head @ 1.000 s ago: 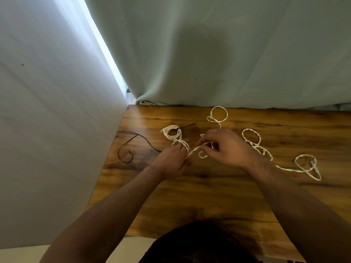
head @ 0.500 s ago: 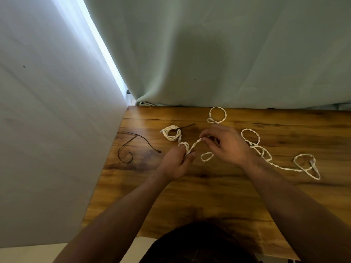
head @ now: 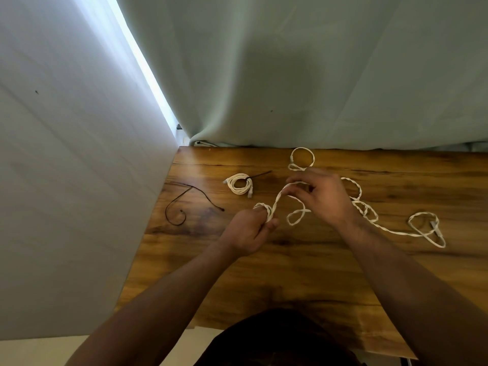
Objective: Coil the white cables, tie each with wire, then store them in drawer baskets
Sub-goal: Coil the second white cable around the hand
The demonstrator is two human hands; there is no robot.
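A long white cable (head: 396, 231) sprawls in loops across the wooden table (head: 303, 273). My left hand (head: 248, 231) grips a small coil of this cable wound at its fingers. My right hand (head: 322, 199) pinches the same cable a little farther along, holding a taut stretch between the two hands. The cable's far end lies in a loop at the right. A finished white cable coil (head: 239, 184), tied with dark wire, rests on the table behind my left hand. A loose black wire (head: 184, 202) lies curled at the table's left side.
A pale wall panel (head: 79, 180) borders the table on the left. A grey-green curtain (head: 317, 75) hangs along the table's back edge. Another loop of the white cable lies close to the curtain. A dark garment shows at the bottom.
My left hand has drawn back toward me with more cable wound on it. My right hand lifted and slid along the cable, pulling the stretch between the hands taut.
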